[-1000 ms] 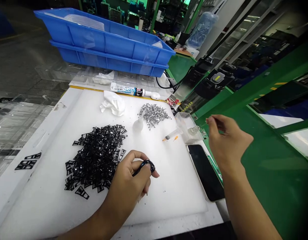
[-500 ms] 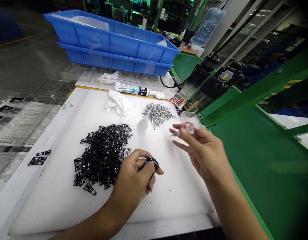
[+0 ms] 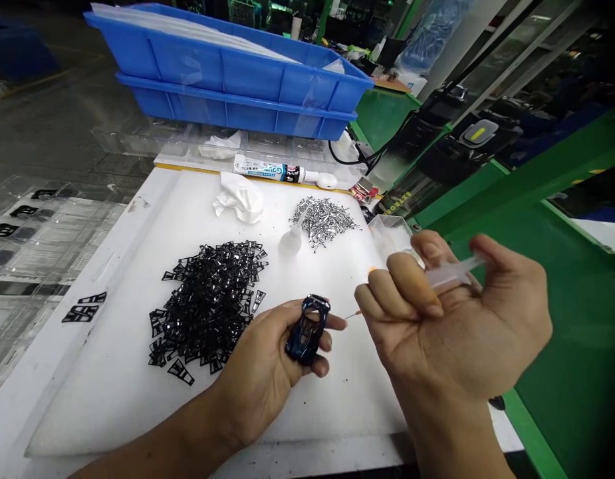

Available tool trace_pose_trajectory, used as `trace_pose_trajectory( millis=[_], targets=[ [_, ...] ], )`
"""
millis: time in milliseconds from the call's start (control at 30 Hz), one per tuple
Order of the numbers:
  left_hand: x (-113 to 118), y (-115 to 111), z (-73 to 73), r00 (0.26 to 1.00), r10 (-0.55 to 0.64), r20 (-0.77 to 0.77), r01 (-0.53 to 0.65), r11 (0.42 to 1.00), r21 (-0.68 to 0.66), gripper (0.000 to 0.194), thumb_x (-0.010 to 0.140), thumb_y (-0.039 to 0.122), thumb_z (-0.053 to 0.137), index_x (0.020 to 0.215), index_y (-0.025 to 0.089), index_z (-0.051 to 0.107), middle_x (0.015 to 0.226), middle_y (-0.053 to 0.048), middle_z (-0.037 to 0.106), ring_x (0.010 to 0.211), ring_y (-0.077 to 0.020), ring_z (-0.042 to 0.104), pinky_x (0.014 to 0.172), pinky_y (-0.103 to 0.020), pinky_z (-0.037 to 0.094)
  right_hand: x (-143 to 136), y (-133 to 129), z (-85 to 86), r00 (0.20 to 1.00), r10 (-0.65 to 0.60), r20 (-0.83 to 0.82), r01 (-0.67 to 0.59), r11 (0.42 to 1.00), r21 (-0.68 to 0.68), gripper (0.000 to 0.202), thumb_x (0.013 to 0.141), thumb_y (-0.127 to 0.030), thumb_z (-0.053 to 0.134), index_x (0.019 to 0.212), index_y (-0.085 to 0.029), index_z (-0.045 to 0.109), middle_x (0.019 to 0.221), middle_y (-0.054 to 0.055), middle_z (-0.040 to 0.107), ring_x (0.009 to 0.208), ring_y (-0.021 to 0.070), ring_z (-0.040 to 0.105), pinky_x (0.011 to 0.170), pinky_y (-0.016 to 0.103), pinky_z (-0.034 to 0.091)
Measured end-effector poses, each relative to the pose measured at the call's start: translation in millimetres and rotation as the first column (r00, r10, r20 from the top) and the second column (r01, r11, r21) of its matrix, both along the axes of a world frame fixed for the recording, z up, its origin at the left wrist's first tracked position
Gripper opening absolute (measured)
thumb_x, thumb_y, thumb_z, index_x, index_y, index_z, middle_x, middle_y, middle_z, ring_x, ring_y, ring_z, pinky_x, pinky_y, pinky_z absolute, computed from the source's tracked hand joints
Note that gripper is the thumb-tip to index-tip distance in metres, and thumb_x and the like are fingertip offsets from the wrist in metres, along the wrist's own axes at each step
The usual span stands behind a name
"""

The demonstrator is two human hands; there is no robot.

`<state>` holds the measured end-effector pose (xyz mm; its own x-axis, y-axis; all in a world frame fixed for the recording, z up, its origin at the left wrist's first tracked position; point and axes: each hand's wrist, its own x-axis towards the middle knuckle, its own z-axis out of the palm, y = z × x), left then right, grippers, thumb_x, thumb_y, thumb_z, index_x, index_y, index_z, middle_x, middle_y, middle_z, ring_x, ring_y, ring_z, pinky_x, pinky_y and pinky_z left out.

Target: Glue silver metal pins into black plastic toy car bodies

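Note:
My left hand [image 3: 274, 356] is closed around a dark blue toy car body [image 3: 308, 329], its open top facing up. Fingers wrap a translucent syringe [image 3: 449, 274] in my right hand [image 3: 451, 326], with the thumb at the plunger end. The syringe's thin needle with an orange base [image 3: 358, 313] points left, close to the car body but apart from it. To the left of my hands lies a heap of small black frame-like plastic parts [image 3: 207, 306]. Farther back is a pile of small shiny silver parts [image 3: 327, 223], beside a translucent squeeze bottle [image 3: 290, 241] with a long spout.
A white foam sheet [image 3: 137, 406] covers the bench. A crumpled white cloth [image 3: 240, 198] and a glue tube [image 3: 267, 169] lie toward the back. Stacked blue bins [image 3: 227, 90] stand behind. At the right are a clear box [image 3: 389, 233], a dark bottle [image 3: 411, 186] and green panels [image 3: 581, 319].
My right hand has turned palm up and wrapped its fingers round the syringe, thumb at the plunger. My left hand has tilted the car body so its top shows.

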<state>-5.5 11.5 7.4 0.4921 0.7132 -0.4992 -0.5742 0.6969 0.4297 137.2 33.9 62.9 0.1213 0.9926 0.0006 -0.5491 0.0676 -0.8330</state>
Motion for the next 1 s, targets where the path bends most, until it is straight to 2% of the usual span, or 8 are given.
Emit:
trace_pose_trajectory(
  millis=[67,167,267,367,500,667,833,1000],
  targets=[
    [0,0,0.4,0.995,0.028,0.097,-0.022,0.998,-0.060,0.022,0.098,0.019,0.048,0.105,0.007,0.065,0.111,-0.018,0.070,0.094,-0.0184,0.067,0.078,-0.032,0.058,-1,-3,-6.0,0.999,-0.044,-0.027,0.043,0.999,-0.033,0.024,0.079,-0.045,0.051,0.071,-0.024,0.045,0.042,-0.009,0.023,0.034,0.0086,0.016,0.034,0.023,0.027],
    [0,-2,0.1,0.976,0.064,0.209,-0.048,0.996,-0.081,0.030,0.096,0.013,0.053,0.125,0.016,0.062,0.123,-0.014,0.068,0.114,-0.0231,0.066,0.097,-0.039,0.054,-6,-5,-10.5,0.997,-0.067,-0.048,0.064,0.996,-0.061,0.028,0.082,-0.049,0.046,0.069,-0.024,0.043,0.041,-0.008,0.022,0.035,0.0093,0.016,0.035,0.023,0.027],
    [-1,-3,-1.5,0.970,0.070,0.231,-0.048,0.994,-0.100,0.039,0.095,0.010,0.055,0.132,0.022,0.059,0.123,-0.011,0.068,0.104,-0.0190,0.070,0.091,-0.035,0.057,-12,-2,-12.6,0.996,-0.069,-0.054,0.066,0.996,-0.066,0.029,0.083,-0.049,0.042,0.068,-0.024,0.042,0.041,-0.008,0.019,0.035,0.0094,0.015,0.035,0.023,0.027],
    [0,-4,-3.6,0.977,0.058,0.206,-0.037,0.994,-0.103,0.036,0.095,0.010,0.055,0.130,0.019,0.060,0.123,-0.011,0.068,0.098,-0.0172,0.071,0.088,-0.033,0.059,-16,0,-14.7,0.997,-0.067,-0.049,0.064,0.996,-0.064,0.030,0.085,-0.047,0.037,0.066,-0.024,0.040,0.041,-0.007,0.018,0.035,0.0094,0.015,0.036,0.023,0.027],
    [0,-4,-5.2,0.981,0.047,0.187,-0.033,0.997,-0.076,0.039,0.097,0.013,0.054,0.135,0.018,0.056,0.131,-0.014,0.064,0.108,-0.0215,0.069,0.092,-0.035,0.057,-19,2,-17.6,0.994,-0.112,-0.010,0.110,0.990,-0.089,0.031,0.085,-0.046,0.033,0.064,-0.024,0.038,0.040,-0.007,0.019,0.034,0.0098,0.015,0.034,0.023,0.028],
    [0,-5,-5.2,0.982,0.030,0.186,-0.021,0.998,-0.052,0.042,0.097,0.015,0.053,0.140,0.016,0.051,0.139,-0.018,0.059,0.127,-0.0300,0.059,0.102,-0.039,0.052,-21,3,-21.3,0.990,-0.132,0.039,0.135,0.987,-0.090,0.020,0.077,-0.038,0.042,0.064,-0.023,0.038,0.040,-0.007,0.021,0.033,0.0087,0.016,0.034,0.022,0.028],
    [1,-4,-5.0,0.982,0.023,0.188,-0.015,0.999,-0.044,0.044,0.098,0.015,0.053,0.142,0.014,0.047,0.140,-0.020,0.058,0.128,-0.0309,0.058,0.104,-0.040,0.051,-21,5,-23.1,0.995,-0.080,0.060,0.084,0.995,-0.058,0.023,0.080,-0.038,0.043,0.064,-0.023,0.038,0.040,-0.007,0.022,0.033,0.0088,0.019,0.035,0.023,0.031],
    [-1,-4,-5.3,0.982,0.026,0.187,-0.018,0.999,-0.043,0.044,0.097,0.014,0.055,0.141,0.015,0.049,0.138,-0.020,0.060,0.120,-0.0271,0.064,0.099,-0.038,0.053,-23,3,-20.4,0.984,-0.169,0.051,0.174,0.980,-0.096,0.035,0.090,-0.037,0.027,0.061,-0.022,0.040,0.039,-0.006,0.022,0.033,0.0094,0.018,0.033,0.023,0.029]
  ],
)
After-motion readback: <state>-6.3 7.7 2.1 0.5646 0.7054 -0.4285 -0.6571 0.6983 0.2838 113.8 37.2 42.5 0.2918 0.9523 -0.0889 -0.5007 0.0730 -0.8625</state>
